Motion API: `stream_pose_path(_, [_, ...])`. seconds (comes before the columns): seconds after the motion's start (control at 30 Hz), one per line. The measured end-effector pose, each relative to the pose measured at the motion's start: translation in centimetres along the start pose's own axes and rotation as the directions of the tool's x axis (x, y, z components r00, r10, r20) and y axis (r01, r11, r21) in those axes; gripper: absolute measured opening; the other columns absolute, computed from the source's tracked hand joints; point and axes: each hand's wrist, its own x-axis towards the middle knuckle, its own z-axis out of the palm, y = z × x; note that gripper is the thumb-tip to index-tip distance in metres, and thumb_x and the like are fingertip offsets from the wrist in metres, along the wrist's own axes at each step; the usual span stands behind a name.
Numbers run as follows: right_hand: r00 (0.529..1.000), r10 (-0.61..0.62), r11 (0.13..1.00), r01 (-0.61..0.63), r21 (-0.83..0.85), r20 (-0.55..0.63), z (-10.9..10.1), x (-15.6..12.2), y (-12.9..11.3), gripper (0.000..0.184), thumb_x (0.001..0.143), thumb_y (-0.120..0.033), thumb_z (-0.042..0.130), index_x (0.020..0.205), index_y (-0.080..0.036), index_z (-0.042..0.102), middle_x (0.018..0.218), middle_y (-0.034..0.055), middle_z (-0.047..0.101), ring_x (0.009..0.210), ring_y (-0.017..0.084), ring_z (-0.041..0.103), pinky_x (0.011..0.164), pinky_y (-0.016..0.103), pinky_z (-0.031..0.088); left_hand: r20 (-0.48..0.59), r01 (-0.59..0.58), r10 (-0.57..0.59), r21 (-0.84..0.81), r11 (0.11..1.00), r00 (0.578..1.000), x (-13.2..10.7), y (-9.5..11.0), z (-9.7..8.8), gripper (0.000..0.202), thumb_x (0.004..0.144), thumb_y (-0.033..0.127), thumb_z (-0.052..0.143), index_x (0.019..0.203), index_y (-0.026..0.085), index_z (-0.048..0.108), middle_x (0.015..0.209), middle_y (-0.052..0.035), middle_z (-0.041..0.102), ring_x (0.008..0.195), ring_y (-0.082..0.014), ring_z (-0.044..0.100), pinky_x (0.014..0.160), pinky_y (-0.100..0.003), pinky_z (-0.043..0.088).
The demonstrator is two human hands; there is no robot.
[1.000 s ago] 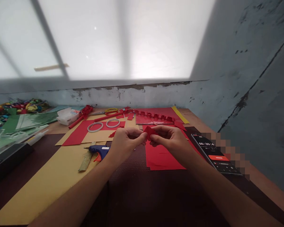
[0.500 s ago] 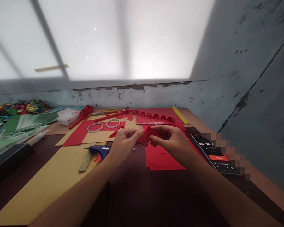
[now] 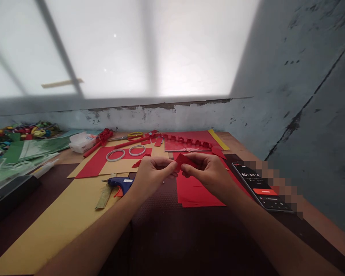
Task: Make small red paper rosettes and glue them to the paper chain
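A small folded piece of red paper (image 3: 183, 161) is held up between both hands, just above the table. My left hand (image 3: 153, 170) pinches its left edge between thumb and fingers. On the other side, my right hand (image 3: 204, 166) grips it, with the thumb on the near face and the fingers behind. Larger red paper sheets (image 3: 201, 193) lie beneath the right hand. Close to my left wrist rests a blue glue gun (image 3: 122, 183), its nozzle on a stained strip of card. Part of the folded paper is covered by my fingers.
Two tape rings (image 3: 115, 155) lie on red and tan sheets. Behind them are yellow-handled scissors (image 3: 135, 135) and a row of red paper loops (image 3: 189, 141). At right lies a phone (image 3: 261, 188) showing a timer; at left, a black box (image 3: 13, 197) and a plastic tub (image 3: 82, 142).
My left fingers have shifted slightly right along the red paper's edge, and less of the paper shows between the hands. The right hand is nearly still.
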Motion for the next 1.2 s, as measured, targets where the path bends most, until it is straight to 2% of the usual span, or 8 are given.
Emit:
stream_pose_path(0.23, [0.999, -0.005, 0.994, 0.009, -0.105, 0.037, -0.12, 0.22, 0.58, 0.025, 0.090, -0.040, 0.064, 0.082, -0.017, 0.070, 0.073, 0.0033, 0.069, 0.068, 0.016, 0.064, 0.065, 0.029, 0.050, 0.024, -0.063, 0.064, -0.012, 0.998, 0.998, -0.15, 0.15, 0.33, 0.017, 0.086, 0.031, 0.072, 0.083, 0.017, 0.081, 0.072, -0.0047, 0.078, 0.066, -0.0139, 0.073, 0.062, -0.019, 0.058])
stream_pose_path(0.4, [0.999, -0.036, 0.979, 0.042, -0.197, 0.033, 0.04, 0.03, 0.16, 0.025, 0.092, -0.038, 0.061, 0.078, -0.018, 0.067, 0.070, 0.0011, 0.065, 0.066, 0.014, 0.058, 0.060, 0.027, 0.043, 0.040, -0.010, 0.012, -0.045, 0.999, 0.999, -0.19, 0.29, 0.41, 0.018, 0.086, 0.031, 0.071, 0.082, 0.015, 0.080, 0.072, -0.0054, 0.077, 0.067, -0.0144, 0.073, 0.064, -0.021, 0.059])
stream_pose_path(0.5, [0.999, -0.041, 0.985, 0.045, -0.169, 0.026, 0.13, -0.01, 0.18, 0.024, 0.092, -0.038, 0.061, 0.081, -0.019, 0.067, 0.072, 0.0011, 0.065, 0.067, 0.015, 0.058, 0.062, 0.028, 0.044, 0.073, 0.014, -0.013, -0.023, 1.000, 0.997, -0.13, 0.30, 0.35, 0.021, 0.085, 0.033, 0.072, 0.081, 0.014, 0.079, 0.071, -0.0065, 0.077, 0.066, -0.0152, 0.072, 0.065, -0.023, 0.060])
stream_pose_path(0.63, [0.999, 0.001, 0.991, 0.003, -0.133, 0.032, 0.12, 0.09, 0.39, 0.024, 0.091, -0.040, 0.062, 0.083, -0.018, 0.067, 0.073, 0.0024, 0.067, 0.069, 0.017, 0.062, 0.065, 0.029, 0.048, 0.055, 0.012, -0.010, -0.021, 1.000, 0.998, -0.04, 0.17, 0.35, 0.025, 0.085, 0.037, 0.071, 0.081, 0.013, 0.078, 0.073, -0.0078, 0.077, 0.066, -0.0163, 0.073, 0.065, -0.025, 0.061])
stream_pose_path(0.77, [0.998, 0.040, 0.989, -0.033, -0.144, 0.049, 0.07, 0.04, 0.33, 0.026, 0.090, -0.041, 0.063, 0.078, -0.018, 0.067, 0.071, 0.0027, 0.067, 0.066, 0.016, 0.062, 0.062, 0.029, 0.047, 0.034, 0.023, -0.021, -0.041, 0.999, 0.999, -0.03, 0.23, 0.38, 0.023, 0.084, 0.035, 0.072, 0.080, 0.013, 0.077, 0.073, -0.0073, 0.077, 0.067, -0.0162, 0.073, 0.065, -0.024, 0.060])
stream_pose_path(1.0, [0.999, 0.020, 0.993, -0.016, -0.121, 0.038, 0.05, 0.04, 0.15, 0.027, 0.089, -0.038, 0.064, 0.072, -0.018, 0.065, 0.066, 0.0011, 0.064, 0.062, 0.014, 0.057, 0.059, 0.028, 0.045, 0.072, 0.023, -0.021, -0.027, 0.999, 0.997, -0.13, 0.28, 0.27, 0.021, 0.085, 0.032, 0.070, 0.077, 0.013, 0.077, 0.070, -0.0061, 0.076, 0.064, -0.0149, 0.071, 0.063, -0.022, 0.058])
stream_pose_path(1.2, [0.986, 0.106, 0.992, -0.096, -0.078, 0.131, 0.02, -0.11, -0.29, 0.023, 0.085, -0.037, 0.067, 0.072, -0.018, 0.069, 0.062, 0.0004, 0.062, 0.060, 0.014, 0.058, 0.060, 0.028, 0.046, 0.037, -0.049, 0.048, 0.031, 0.998, 0.998, -0.01, -0.07, 0.21, 0.023, 0.085, 0.036, 0.070, 0.082, 0.014, 0.078, 0.074, -0.0065, 0.076, 0.066, -0.0156, 0.070, 0.062, -0.022, 0.055])
